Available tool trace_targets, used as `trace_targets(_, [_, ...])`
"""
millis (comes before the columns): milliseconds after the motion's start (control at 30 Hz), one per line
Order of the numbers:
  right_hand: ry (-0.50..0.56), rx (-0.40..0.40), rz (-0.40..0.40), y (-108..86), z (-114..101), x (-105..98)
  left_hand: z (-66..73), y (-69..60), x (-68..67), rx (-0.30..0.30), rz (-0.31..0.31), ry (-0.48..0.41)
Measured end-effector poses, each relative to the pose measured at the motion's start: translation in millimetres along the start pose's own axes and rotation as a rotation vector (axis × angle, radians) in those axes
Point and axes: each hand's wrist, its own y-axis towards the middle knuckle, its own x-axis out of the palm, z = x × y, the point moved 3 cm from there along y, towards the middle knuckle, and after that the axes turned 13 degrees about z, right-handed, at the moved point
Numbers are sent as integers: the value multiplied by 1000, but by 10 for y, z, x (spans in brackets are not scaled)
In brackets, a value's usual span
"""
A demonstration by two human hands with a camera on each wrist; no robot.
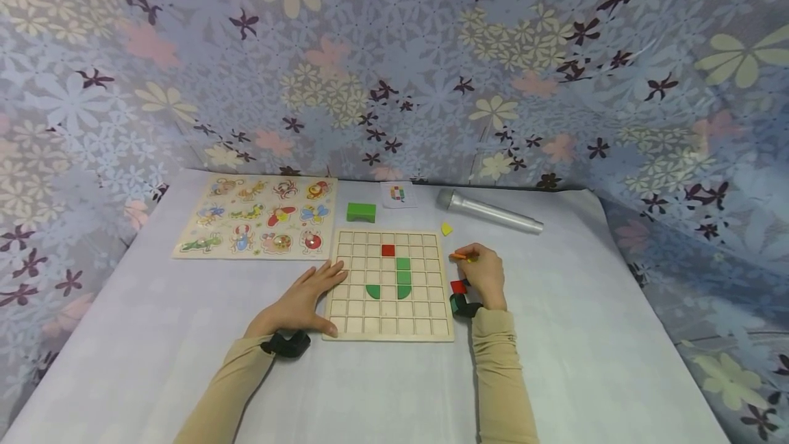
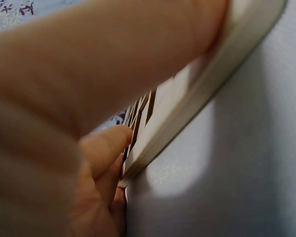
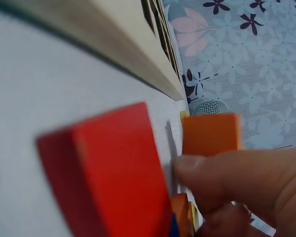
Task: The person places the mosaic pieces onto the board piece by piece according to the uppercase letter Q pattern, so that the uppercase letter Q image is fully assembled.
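A wooden grid board [image 1: 374,310] lies on the table with a red square tile [image 1: 388,251], two green square tiles and two green rounded tiles in its cells. My left hand [image 1: 306,299] rests along the board's left edge, fingers spread and thumb at the near corner; the left wrist view shows it touching the rim. Right of the board, my right hand [image 1: 485,271] pinches an orange tile [image 3: 210,133] between thumb and finger, raised off the table. Close to that hand lie a red block [image 3: 121,173], a green piece and, partly hidden, blue and orange pieces.
A yellow piece [image 1: 446,228] and a silver microphone [image 1: 493,213] lie beyond the right hand. Behind the board are a green block [image 1: 361,212] and a pattern card [image 1: 398,194]. An insect puzzle board [image 1: 259,218] sits at the back left. Floral cloth [image 1: 394,67] hangs behind.
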Motion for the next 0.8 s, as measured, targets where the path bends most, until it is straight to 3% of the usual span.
trace_targets(333, [203,12,-100,-30,-168,33,-2,-5,1,-1,3,-1])
trace_targets(500, [186,-82,-174,-150,-453,123,7,3,-3,-13,-5,-7])
trace_targets(633, [232,-146,-254,-347,-698,332,10,6,-4,-11,-3,2])
trace_targets(800, [139,-287,-331,-601,-881,619,15,5,-4,-8,-1,0])
